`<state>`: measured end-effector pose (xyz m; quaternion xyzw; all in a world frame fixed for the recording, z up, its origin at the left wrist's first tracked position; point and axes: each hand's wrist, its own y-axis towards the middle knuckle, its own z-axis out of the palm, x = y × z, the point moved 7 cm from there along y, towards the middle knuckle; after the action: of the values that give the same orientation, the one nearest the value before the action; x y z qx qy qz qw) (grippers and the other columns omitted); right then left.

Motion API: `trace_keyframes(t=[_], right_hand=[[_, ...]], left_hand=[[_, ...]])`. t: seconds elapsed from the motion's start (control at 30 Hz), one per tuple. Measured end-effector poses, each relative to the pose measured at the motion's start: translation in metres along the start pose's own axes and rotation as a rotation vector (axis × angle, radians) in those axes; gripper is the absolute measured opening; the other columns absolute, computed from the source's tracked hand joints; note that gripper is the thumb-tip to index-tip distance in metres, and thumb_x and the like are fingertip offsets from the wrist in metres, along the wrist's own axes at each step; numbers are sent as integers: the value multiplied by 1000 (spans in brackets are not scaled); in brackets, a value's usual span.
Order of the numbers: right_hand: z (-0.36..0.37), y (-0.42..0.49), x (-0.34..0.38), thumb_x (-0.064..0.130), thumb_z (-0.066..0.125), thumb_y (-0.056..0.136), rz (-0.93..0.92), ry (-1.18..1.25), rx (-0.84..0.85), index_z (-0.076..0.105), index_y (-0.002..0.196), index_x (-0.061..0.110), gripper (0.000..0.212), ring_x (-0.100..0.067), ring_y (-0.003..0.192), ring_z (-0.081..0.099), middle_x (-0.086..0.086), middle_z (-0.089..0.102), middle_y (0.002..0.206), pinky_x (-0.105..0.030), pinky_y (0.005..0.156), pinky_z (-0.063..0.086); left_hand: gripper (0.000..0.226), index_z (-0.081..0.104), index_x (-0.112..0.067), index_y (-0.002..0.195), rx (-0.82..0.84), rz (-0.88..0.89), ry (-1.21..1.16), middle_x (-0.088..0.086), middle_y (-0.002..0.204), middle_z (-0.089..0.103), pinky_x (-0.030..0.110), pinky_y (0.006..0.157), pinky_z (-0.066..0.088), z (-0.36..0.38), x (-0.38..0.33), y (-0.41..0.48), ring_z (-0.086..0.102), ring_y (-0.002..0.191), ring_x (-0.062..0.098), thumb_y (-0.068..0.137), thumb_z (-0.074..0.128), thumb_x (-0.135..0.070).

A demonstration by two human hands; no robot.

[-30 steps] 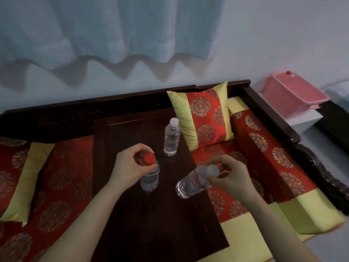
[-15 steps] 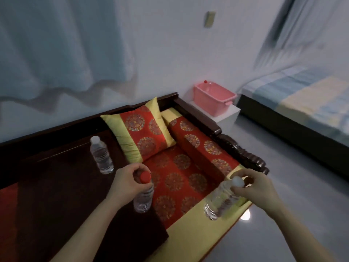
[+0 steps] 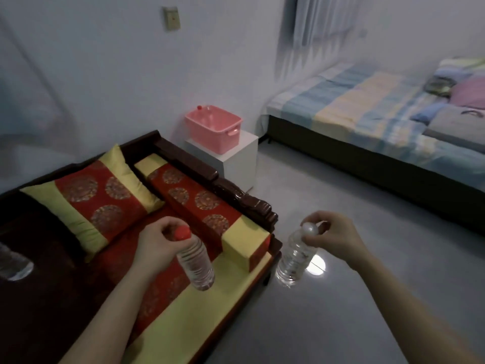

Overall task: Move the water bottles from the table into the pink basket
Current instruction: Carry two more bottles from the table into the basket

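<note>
My left hand (image 3: 157, 241) grips a clear water bottle with a red cap (image 3: 195, 264) by its neck, hanging above the red and yellow seat cushion. In my right hand (image 3: 332, 237) hangs a second clear bottle with a white cap (image 3: 295, 261), held at the cap over the grey floor. The pink basket (image 3: 214, 130) stands on a white cube (image 3: 236, 161) by the wall, well beyond both hands. A red-capped bottle (image 3: 203, 111) lies inside it. Another bottle (image 3: 13, 264) on the dark table (image 3: 39, 298) is cut off at the left edge.
A dark wooden bench with red and yellow cushions (image 3: 89, 195) fills the left side; its carved armrest (image 3: 236, 195) lies between my hands and the white cube. A bed with a striped cover (image 3: 380, 119) runs along the right. Grey floor (image 3: 341, 298) lies between bench and bed.
The view has swung right, from the table toward the basket and bed. Both hands have carried their bottles off the table, the right one out over the floor.
</note>
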<state>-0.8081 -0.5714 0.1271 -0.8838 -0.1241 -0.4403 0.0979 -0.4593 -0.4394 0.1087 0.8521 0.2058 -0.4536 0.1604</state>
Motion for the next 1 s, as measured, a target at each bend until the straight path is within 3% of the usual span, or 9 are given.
trace_keyframes(t=[0.1, 0.3, 0.47, 0.6, 0.67, 0.8, 1.0], right_hand=[[-42, 25, -37, 5, 80, 59, 36, 38, -57, 72, 75, 25, 26, -10, 54, 53, 0, 68, 70, -22, 53, 46], [-88, 89, -88, 7, 80, 60, 75, 18, -54, 72, 78, 22, 25, -12, 55, 54, 3, 65, 68, -18, 50, 45], [-128, 181, -126, 12, 80, 60, 102, -66, -10, 73, 81, 26, 25, -12, 60, 58, 4, 69, 77, -28, 57, 52], [-165, 242, -145, 15, 79, 59, 116, -75, -6, 72, 74, 29, 22, -6, 52, 55, 10, 65, 61, -16, 47, 45], [-187, 276, -153, 15, 78, 57, 117, -60, -27, 72, 73, 29, 22, -6, 49, 52, 9, 64, 57, -15, 46, 42], [-231, 355, -168, 14, 80, 60, 63, -42, -24, 73, 83, 30, 29, -7, 56, 57, 2, 69, 79, -25, 54, 52], [-272, 493, -184, 13, 81, 62, -104, -60, 81, 65, 89, 41, 43, -12, 59, 57, 6, 63, 90, -20, 55, 53]], left_hand=[[27, 69, -29, 75, 62, 37, 34, -11, 77, 70, 18, 61, 47, 62, -33, 29, 62, 78, -5, 57, 88, -25], [28, 68, -27, 80, 146, 127, 54, -9, 80, 70, 19, 65, 50, 157, -84, 87, 64, 75, 0, 60, 87, -20], [28, 67, -23, 79, 192, 152, 44, -8, 75, 69, 6, 60, 43, 246, -116, 169, 63, 71, 2, 59, 88, -19], [33, 62, -30, 70, 184, 158, 21, -10, 67, 66, 1, 58, 42, 293, -146, 222, 61, 62, -8, 59, 87, -13], [31, 64, -29, 72, 185, 144, 30, -11, 70, 66, 0, 57, 42, 317, -162, 253, 61, 61, -5, 59, 88, -13], [31, 64, -28, 79, 189, 123, 46, -14, 79, 65, 6, 54, 44, 365, -187, 318, 62, 73, 2, 61, 88, -19], [30, 65, -27, 75, 25, 28, 23, -11, 79, 68, 11, 61, 43, 414, -201, 408, 65, 75, 6, 59, 89, -19]])
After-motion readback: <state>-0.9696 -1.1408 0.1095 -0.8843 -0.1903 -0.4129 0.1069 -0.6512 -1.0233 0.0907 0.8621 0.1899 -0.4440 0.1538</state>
